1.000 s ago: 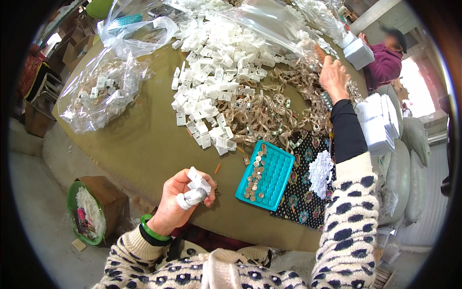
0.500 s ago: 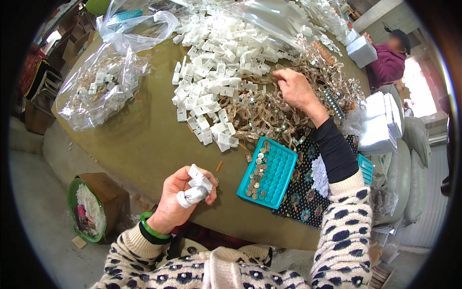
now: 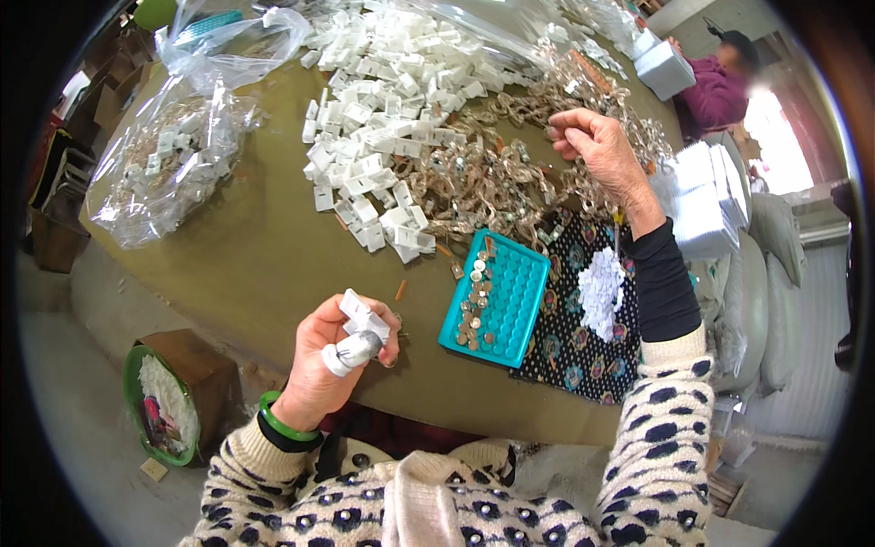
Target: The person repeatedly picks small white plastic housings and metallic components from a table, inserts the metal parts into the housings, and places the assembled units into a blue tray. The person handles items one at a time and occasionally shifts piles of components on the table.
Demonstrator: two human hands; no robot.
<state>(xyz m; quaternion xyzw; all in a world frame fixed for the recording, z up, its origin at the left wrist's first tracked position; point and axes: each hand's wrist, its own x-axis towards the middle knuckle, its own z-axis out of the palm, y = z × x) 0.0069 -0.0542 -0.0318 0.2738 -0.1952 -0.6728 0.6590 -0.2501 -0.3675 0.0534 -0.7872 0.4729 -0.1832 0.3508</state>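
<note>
Assembly step, gathering parts: left hand (image 3: 330, 365) grasps a small white plastic clip (image 3: 363, 317); right hand (image 3: 597, 150) pinches brownish metal pieces (image 3: 483, 182) on the olive worktop (image 3: 246, 264). Joining them likely needs careful alignment.

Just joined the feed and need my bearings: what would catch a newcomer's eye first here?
The big heap of small white plastic pieces across the far side of the olive table, merging into a tangle of brownish metal bits that the right hand picks at. Nearer, a bright teal tray sits on patterned cloth, and the left hand holds a white piece.
</note>
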